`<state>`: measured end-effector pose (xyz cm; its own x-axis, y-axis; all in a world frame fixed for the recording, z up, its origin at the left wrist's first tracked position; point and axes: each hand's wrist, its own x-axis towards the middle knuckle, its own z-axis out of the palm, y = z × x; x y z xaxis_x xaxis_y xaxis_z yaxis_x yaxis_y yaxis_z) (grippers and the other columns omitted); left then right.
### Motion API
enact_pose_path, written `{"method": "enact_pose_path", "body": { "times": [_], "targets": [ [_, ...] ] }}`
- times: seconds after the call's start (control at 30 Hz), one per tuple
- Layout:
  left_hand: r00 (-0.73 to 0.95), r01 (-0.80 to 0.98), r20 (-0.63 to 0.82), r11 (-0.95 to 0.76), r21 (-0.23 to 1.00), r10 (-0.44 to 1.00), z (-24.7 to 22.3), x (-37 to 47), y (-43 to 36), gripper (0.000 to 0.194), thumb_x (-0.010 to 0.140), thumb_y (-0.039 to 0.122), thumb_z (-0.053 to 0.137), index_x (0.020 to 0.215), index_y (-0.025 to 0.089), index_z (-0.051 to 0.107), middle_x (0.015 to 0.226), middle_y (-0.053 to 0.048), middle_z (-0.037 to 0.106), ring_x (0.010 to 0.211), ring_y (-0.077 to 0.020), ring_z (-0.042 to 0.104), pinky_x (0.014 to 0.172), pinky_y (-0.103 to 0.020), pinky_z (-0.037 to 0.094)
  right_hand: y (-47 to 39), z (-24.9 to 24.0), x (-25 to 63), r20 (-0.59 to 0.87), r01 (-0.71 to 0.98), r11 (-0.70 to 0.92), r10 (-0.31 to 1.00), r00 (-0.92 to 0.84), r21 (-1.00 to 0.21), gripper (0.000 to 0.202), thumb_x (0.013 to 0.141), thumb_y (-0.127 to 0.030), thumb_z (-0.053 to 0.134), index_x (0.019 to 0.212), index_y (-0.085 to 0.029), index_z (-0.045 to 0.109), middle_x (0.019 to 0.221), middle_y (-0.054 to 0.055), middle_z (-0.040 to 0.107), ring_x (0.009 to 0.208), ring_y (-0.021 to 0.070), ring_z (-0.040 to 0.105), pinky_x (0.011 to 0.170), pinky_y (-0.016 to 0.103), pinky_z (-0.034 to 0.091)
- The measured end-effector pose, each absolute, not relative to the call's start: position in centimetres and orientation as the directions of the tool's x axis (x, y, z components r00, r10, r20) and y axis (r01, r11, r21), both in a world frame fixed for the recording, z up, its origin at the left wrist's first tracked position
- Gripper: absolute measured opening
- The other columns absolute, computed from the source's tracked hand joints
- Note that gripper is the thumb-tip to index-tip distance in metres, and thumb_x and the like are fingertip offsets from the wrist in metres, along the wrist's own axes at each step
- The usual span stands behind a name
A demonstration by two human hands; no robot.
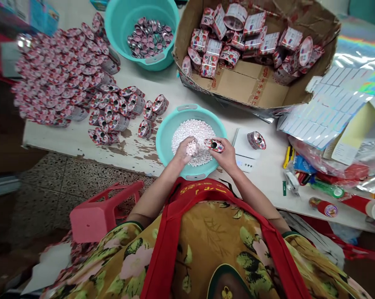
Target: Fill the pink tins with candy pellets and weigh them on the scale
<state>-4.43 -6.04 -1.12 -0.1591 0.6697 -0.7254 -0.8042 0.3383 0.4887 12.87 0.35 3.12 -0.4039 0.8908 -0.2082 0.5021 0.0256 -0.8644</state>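
Note:
A teal basin [162, 143] holds a bed of small white and pale pink candies [195, 128]. Over its left part, my left hand [184, 151] is cupped around a scoop of those candies. My right hand [226, 154] grips a red and white printed tin [214, 145] over the basin's right part, its dark round opening facing up. A similar tin [256, 140] rests on a flat white scale [245, 143] just right of the basin.
Many printed tins [56, 79] are piled at the left, with smaller groups nearer the basin. Behind stand a teal tub [112, 25] of small round caps and a cardboard box [237, 83] with tins. Label sheets [327, 108], pens and cups lie right; a pink stool [92, 218] stands lower left.

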Motion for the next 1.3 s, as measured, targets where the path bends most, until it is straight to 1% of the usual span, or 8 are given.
{"method": "enact_pose_path", "body": {
  "times": [0.07,0.2,0.3,0.4,0.53,0.7,1.17,1.3],
  "targets": [
    [-0.22,-0.818,-0.658,0.23,0.527,0.72,1.2,-4.2,-5.6,0.025,0.077,0.039,0.073,0.076,0.019,0.057,0.061,0.002,0.058,0.048,-0.0105,0.055,0.042,-0.021,0.041,-0.3,3.2,12.4,-0.23,0.524,0.062,0.85,-0.473,-0.849,0.037,0.071,-0.028,0.074,0.107,-0.024,0.071,0.11,0.005,0.073,0.106,0.0264,0.068,0.097,0.041,0.053],
    [-0.427,-0.76,-0.544,0.039,0.648,0.723,4.3,-2.9,-4.9,0.033,0.082,0.046,0.071,0.078,0.02,0.052,0.07,0.0,0.065,0.056,-0.0137,0.065,0.053,-0.025,0.052,-1.7,3.1,10.6,-0.262,0.523,0.087,0.789,-0.555,-0.848,0.032,0.071,-0.035,0.078,0.1,-0.023,0.071,0.103,0.006,0.073,0.1,0.0271,0.068,0.091,0.04,0.054],
    [-0.528,-0.699,-0.506,-0.01,0.715,0.682,4.8,-2.5,-4.7,0.036,0.081,0.048,0.072,0.077,0.02,0.051,0.073,0.0,0.068,0.063,-0.0158,0.069,0.062,-0.028,0.056,-2.2,3.1,9.5,-0.26,0.545,0.096,0.801,-0.539,-0.833,0.034,0.069,-0.035,0.078,0.1,-0.023,0.07,0.104,0.006,0.073,0.099,0.0276,0.068,0.09,0.039,0.054],
    [-0.591,-0.664,-0.496,-0.036,0.747,0.636,4.3,-2.6,-4.6,0.036,0.08,0.048,0.074,0.078,0.02,0.051,0.068,0.002,0.066,0.059,-0.0138,0.067,0.061,-0.026,0.054,-2.1,3.5,9.0,-0.26,0.567,0.11,0.806,-0.531,-0.817,0.035,0.069,-0.032,0.076,0.103,-0.023,0.07,0.106,0.006,0.073,0.101,0.0278,0.068,0.091,0.04,0.053],
    [-0.593,-0.675,-0.521,-0.028,0.737,0.613,3.9,-2.9,-4.2,0.037,0.08,0.047,0.077,0.081,0.02,0.052,0.081,0.0,0.072,0.059,-0.0115,0.065,0.058,-0.024,0.052,-1.8,4.1,8.6,-0.296,0.626,0.125,0.799,-0.524,-0.77,0.034,0.069,-0.029,0.072,0.102,-0.022,0.07,0.108,0.006,0.074,0.101,0.0282,0.068,0.091,0.04,0.053],
    [-0.585,-0.674,-0.516,-0.022,0.738,0.626,3.8,-3.2,-3.5,0.041,0.082,0.048,0.078,0.075,0.02,0.05,0.065,0.004,0.059,0.055,-0.0096,0.06,0.057,-0.022,0.049,-1.5,4.4,8.4,-0.347,0.655,0.078,0.798,-0.494,-0.752,0.037,0.069,-0.032,0.074,0.105,-0.024,0.071,0.11,0.004,0.075,0.103,0.0284,0.069,0.093,0.042,0.053],
    [-0.564,-0.677,-0.564,0.054,0.734,0.603,3.9,-3.1,-1.7,0.049,0.088,0.06,0.07,0.069,0.019,0.05,0.058,0.003,0.053,0.057,-0.0117,0.06,0.061,-0.025,0.05,-0.2,3.0,8.6,-0.297,0.616,0.087,0.818,-0.493,-0.783,0.041,0.069,-0.036,0.08,0.107,-0.025,0.071,0.11,0.005,0.074,0.101,0.0294,0.068,0.092,0.044,0.054],
    [-0.569,-0.664,-0.565,0.071,0.744,0.598,3.4,-3.2,-1.5,0.048,0.087,0.059,0.071,0.071,0.019,0.052,0.063,0.002,0.057,0.058,-0.0104,0.06,0.059,-0.023,0.049,-0.1,3.4,8.5,-0.296,0.679,0.155,0.815,-0.499,-0.718,0.038,0.071,-0.033,0.077,0.107,-0.022,0.071,0.108,0.008,0.073,0.102,0.0322,0.067,0.09,0.045,0.055]
  ]
}}
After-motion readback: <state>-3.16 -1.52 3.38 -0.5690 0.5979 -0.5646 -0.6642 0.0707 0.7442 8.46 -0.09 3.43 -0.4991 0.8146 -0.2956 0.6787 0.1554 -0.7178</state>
